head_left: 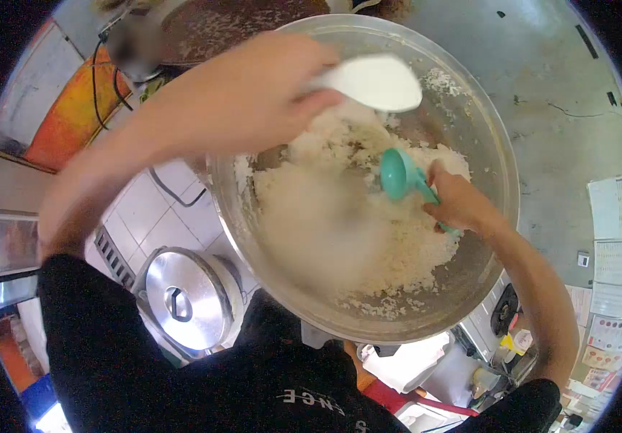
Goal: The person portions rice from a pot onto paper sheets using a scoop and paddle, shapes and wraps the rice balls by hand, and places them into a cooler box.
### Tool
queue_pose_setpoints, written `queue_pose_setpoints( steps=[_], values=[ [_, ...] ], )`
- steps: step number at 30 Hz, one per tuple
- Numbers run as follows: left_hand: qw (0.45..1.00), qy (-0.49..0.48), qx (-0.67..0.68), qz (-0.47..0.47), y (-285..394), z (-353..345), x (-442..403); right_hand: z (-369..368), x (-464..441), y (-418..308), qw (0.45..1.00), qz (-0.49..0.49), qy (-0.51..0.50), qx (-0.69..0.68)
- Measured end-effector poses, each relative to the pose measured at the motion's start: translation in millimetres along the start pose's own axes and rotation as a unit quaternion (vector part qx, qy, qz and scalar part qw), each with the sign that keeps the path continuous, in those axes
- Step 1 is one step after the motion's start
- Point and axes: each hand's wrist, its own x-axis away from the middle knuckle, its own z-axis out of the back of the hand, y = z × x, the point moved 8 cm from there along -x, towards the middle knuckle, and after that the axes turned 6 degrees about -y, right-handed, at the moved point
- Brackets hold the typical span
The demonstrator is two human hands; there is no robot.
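A large round metal bowl [507, 155] holds a heap of white rice [419, 242], with a blurred, hazy patch over its middle. My left hand [285, 90] is closed around a white paddle [383, 83], held above the upper part of the bowl. At the right of the rice, my right hand [457, 198] grips a green scoop [396, 175] by its handle. The scoop's round cup faces up and looks empty. Loose grains stick to the bowl's inner wall.
A lidded metal pot [188, 299] stands at the lower left on the tiled floor [137, 216]. Another vessel with brown contents [238, 25] is beyond the bowl. Cables hang at the left. Containers and a white tray [412, 361] are at the lower right.
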Motion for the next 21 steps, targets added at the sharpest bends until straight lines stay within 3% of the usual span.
queue_pose_setpoints(
  steps=[1, 3, 4, 6, 7, 8, 9, 10, 11, 12, 13, 15, 19, 21],
  values=[
    [0.997, -0.006, 0.052, 0.052, -2.4, 10.5, 21.3, -6.3, -9.9, 0.9, 1.000, 0.003, -0.007, -0.001],
    [0.971, 0.033, 0.179, 0.154, -1.8, 19.1, 67.1, 11.2, -32.6, -3.4, 0.953, -0.009, 0.197, 0.230],
    [0.943, 0.078, 0.252, 0.201, -0.8, 16.4, 92.2, 14.8, -53.0, -0.9, 0.954, -0.006, 0.192, 0.228],
    [0.869, 0.219, 0.338, 0.287, -2.9, 1.1, 148.1, 10.7, -89.4, -2.1, 0.969, 0.015, 0.056, 0.240],
    [0.859, 0.276, 0.329, 0.279, -3.4, -11.9, 175.2, 8.9, -95.1, -6.5, 0.970, 0.023, 0.011, 0.244],
    [0.811, 0.342, 0.333, 0.338, 0.1, -26.2, 204.7, 14.9, -82.5, -15.6, 0.995, 0.015, -0.013, 0.100],
    [0.779, 0.391, 0.355, 0.339, 9.5, -42.7, 226.5, 13.8, -73.5, -21.8, 0.998, 0.004, -0.038, -0.044],
    [0.794, 0.385, 0.322, 0.345, 23.3, -54.0, 241.1, 10.1, -70.0, -26.3, 0.998, 0.002, -0.041, -0.038],
    [0.790, 0.346, 0.316, 0.396, 37.9, -68.0, 254.1, 18.0, -64.6, -46.4, 0.995, 0.092, 0.027, 0.042],
    [0.740, 0.403, 0.385, 0.376, 52.6, -89.2, 259.1, 22.7, -57.6, -67.3, 0.972, 0.181, 0.091, 0.121],
    [0.703, 0.416, 0.424, 0.391, 67.3, -107.6, 263.1, 21.0, -68.8, -74.2, 0.972, 0.181, 0.084, 0.127],
    [0.683, 0.426, 0.415, 0.425, 90.6, -129.9, 262.3, 32.7, -94.1, -95.7, 0.947, 0.223, 0.200, 0.114],
    [0.714, 0.358, 0.415, 0.435, 109.1, -145.5, 254.2, 12.5, -112.1, -129.0, 0.926, 0.250, 0.196, 0.206],
    [0.756, 0.323, 0.394, 0.412, 116.8, -139.6, 245.6, -1.2, -101.4, -121.8, 0.957, 0.177, 0.028, 0.230]
  ],
)
